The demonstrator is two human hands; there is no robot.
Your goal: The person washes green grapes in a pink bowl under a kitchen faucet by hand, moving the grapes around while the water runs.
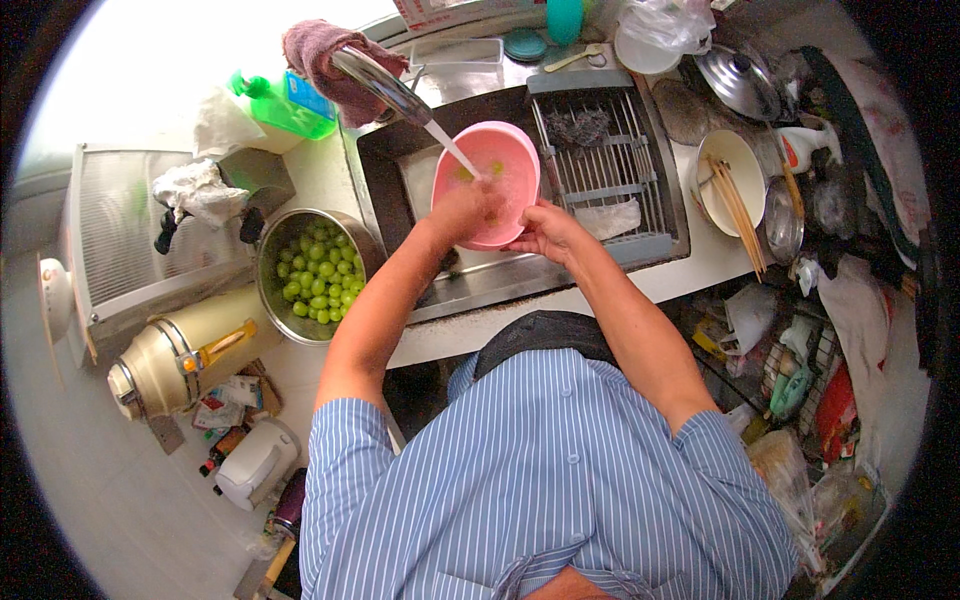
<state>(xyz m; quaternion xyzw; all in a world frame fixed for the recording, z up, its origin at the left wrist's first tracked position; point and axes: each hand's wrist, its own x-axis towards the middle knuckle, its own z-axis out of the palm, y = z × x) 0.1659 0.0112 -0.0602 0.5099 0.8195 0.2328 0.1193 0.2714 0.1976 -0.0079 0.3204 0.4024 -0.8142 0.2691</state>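
Note:
A pink plastic bowl (491, 180) is over the sink (420, 289), with water running into it from a chrome faucet (382, 84). Inside the bowl is my left hand (466, 210), its fingers blurred by the splashing water. A few greenish things show faintly in that water. My right hand (551, 231) grips the bowl's lower right edge, thumb at the rim and fingers beneath. To the left of the sink stands a steel pot (271, 311) holding many green grapes (322, 274).
A metal drying rack (604, 169) spans the sink's right side, carrying a dark scouring pad (577, 127) and a whitish cloth (609, 219). Right of it is a white bowl (709, 157) with chopsticks (739, 214). A green detergent bottle (289, 112) and a beige vacuum flask (169, 360) stand left.

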